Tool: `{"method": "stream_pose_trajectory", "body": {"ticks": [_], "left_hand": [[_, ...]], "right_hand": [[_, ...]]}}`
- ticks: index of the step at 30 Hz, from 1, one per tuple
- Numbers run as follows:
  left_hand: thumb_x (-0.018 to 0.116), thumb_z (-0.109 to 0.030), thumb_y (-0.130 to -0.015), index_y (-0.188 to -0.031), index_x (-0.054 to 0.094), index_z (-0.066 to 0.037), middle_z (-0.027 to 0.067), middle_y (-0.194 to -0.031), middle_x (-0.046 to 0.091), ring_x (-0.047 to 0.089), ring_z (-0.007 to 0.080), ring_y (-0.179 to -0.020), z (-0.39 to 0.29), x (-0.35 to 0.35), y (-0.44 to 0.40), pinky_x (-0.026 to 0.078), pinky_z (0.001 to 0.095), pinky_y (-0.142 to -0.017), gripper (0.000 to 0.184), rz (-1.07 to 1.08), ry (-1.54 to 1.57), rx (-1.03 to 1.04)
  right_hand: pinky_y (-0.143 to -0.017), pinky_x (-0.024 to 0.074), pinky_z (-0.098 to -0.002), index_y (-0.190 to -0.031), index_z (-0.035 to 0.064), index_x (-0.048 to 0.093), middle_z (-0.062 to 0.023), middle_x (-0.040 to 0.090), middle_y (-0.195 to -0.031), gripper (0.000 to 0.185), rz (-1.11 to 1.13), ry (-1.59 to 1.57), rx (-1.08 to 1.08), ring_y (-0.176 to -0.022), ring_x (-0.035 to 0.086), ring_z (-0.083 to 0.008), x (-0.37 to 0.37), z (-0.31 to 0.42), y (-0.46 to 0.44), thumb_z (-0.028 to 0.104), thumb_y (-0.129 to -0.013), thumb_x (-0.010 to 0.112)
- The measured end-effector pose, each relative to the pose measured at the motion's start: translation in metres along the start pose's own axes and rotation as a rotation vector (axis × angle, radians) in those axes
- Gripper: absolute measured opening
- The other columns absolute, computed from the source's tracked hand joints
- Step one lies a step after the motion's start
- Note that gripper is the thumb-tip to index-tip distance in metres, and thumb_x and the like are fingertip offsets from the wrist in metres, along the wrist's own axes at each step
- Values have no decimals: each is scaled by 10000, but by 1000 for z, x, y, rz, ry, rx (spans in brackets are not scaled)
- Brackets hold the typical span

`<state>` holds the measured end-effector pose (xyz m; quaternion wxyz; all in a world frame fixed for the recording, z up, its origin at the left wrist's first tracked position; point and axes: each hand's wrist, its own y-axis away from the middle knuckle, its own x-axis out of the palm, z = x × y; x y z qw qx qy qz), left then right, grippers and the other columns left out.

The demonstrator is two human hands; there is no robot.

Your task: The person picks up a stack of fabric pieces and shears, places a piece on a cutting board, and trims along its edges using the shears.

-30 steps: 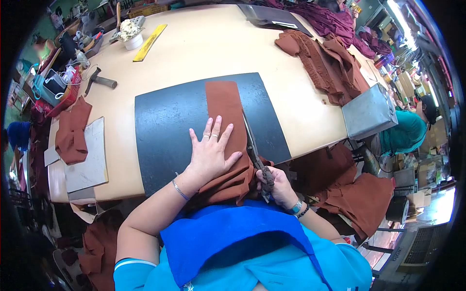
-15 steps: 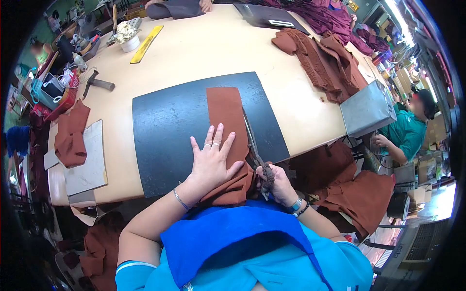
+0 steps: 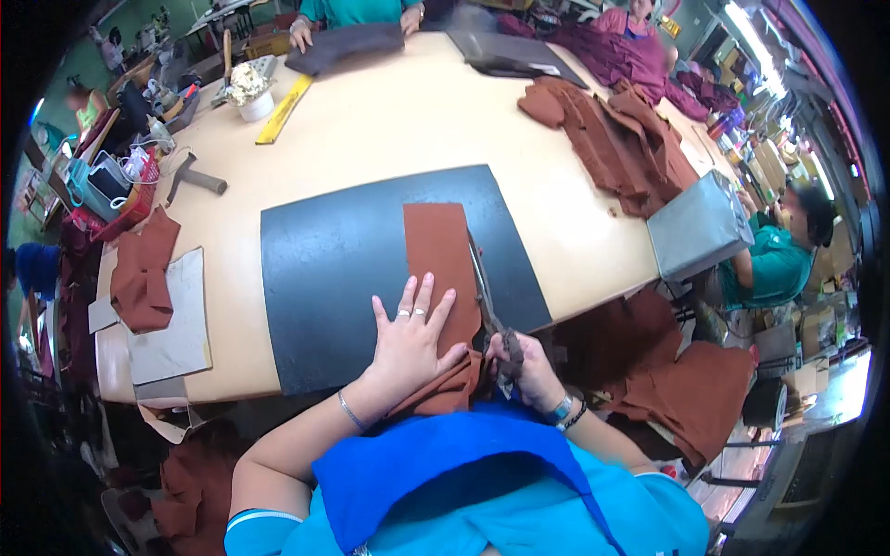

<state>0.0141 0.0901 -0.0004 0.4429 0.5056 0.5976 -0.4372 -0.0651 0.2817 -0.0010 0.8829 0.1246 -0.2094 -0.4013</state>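
A strip of reddish-brown leather-like material (image 3: 438, 243) lies on a black mat (image 3: 334, 278), its near end crumpled against my blue apron (image 3: 454, 445). My left hand (image 3: 413, 345) rests flat on the strip, fingers spread, two rings showing. Along the strip's right edge is a pair of large scissors (image 3: 491, 315) with wrapped handles, blades pointing away from me. My right hand (image 3: 528, 366) is closed around the handles. The blades look nearly together; whether material sits between them I cannot tell.
A grey metal box (image 3: 700, 227) stands at the table's right edge, near more brown pieces (image 3: 616, 139). On the left are a hammer (image 3: 197, 176), a grey board (image 3: 181, 338) and a red basket (image 3: 139, 199). Beyond a yellow ruler (image 3: 283, 109), a person handles dark material (image 3: 343, 48).
My view has tilted up, so the table sits lower and more of the person across it shows. My left hand stays flat on the strip; the scissors remain along its right edge.
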Motion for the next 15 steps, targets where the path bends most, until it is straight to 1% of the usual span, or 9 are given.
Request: {"method": "stream_pose_trajectory", "body": {"ticks": [1, 2, 4, 5, 8, 9, 12, 13, 15], "left_hand": [[494, -568, -834, -1429, 330, -147, 201, -1505, 190, 184, 375, -1392, 0, 1, 0, 198, 740, -957, 747, -8, 2, 1], [498, -567, -829, -1429, 327, -150, 198, -1506, 189, 189, 376, -1390, 1, 2, 1, 201, 743, -954, 751, -15, 3, 0], [515, -552, -825, -1431, 320, -150, 202, -1501, 194, 191, 378, -1387, 1, 1, 2, 203, 745, -950, 752, -12, 17, 8], [519, -548, -825, -1432, 318, -150, 204, -1500, 195, 192, 378, -1387, 1, 0, 3, 203, 745, -949, 753, -8, 17, 13], [534, -521, -827, -1434, 309, -150, 206, -1503, 182, 181, 374, -1390, 0, 0, 8, 206, 742, -947, 746, 6, 8, 45], [536, -515, -827, -1434, 309, -149, 206, -1504, 178, 177, 372, -1392, -1, -1, 10, 206, 742, -948, 744, 11, 6, 50], [549, -497, -824, -1434, 309, -150, 202, -1508, 167, 167, 369, -1395, -5, -2, 14, 206, 741, -949, 741, 28, 6, 48], [552, -496, -822, -1434, 309, -151, 202, -1508, 169, 168, 369, -1395, -5, -2, 14, 206, 740, -949, 743, 30, 8, 45], [555, -495, -821, -1434, 309, -152, 201, -1508, 170, 169, 370, -1394, -8, 2, 16, 206, 740, -950, 745, 46, 19, 40]], "right_hand": [[-604, 434, -201, -853, 81, 576, 29, 570, -753, 213, 4, -7, 1, -654, 535, -61, 1, 1, 1, 282, -924, 584], [-604, 436, -200, -855, 84, 575, 28, 570, -749, 209, 4, -1, -13, -646, 535, -59, 0, -1, 0, 281, -924, 589], [-571, 435, -190, -941, 58, 594, 22, 585, -775, 190, 62, -58, 12, -650, 549, -49, -6, -3, -2, 246, -914, 607], [-569, 440, -200, -918, 62, 589, 19, 582, -763, 214, 52, -35, 1, -639, 552, -58, -2, 1, -2, 276, -920, 596], [-577, 447, -211, -898, 65, 580, 9, 585, -762, 241, -36, -78, 25, -634, 556, -69, -3, 0, -7, 304, -929, 576], [-586, 450, -216, -887, 62, 575, 2, 584, -751, 255, -4, -61, 38, -642, 560, -76, -3, 5, -6, 312, -934, 565], [-592, 446, -212, -879, 56, 576, -8, 588, -761, 249, -43, -86, 9, -653, 561, -76, 0, 1, -9, 300, -933, 565], [-572, 457, -211, -844, 58, 583, -1, 571, -692, 305, -20, -35, -42, -618, 557, -74, 3, 1, -9, 353, -920, 583], [-601, 456, -203, -858, 52, 589, 5, 572, -704, 304, 1, -2, 1, -636, 561, -80, 0, 3, -8, 349, -922, 580]]}}
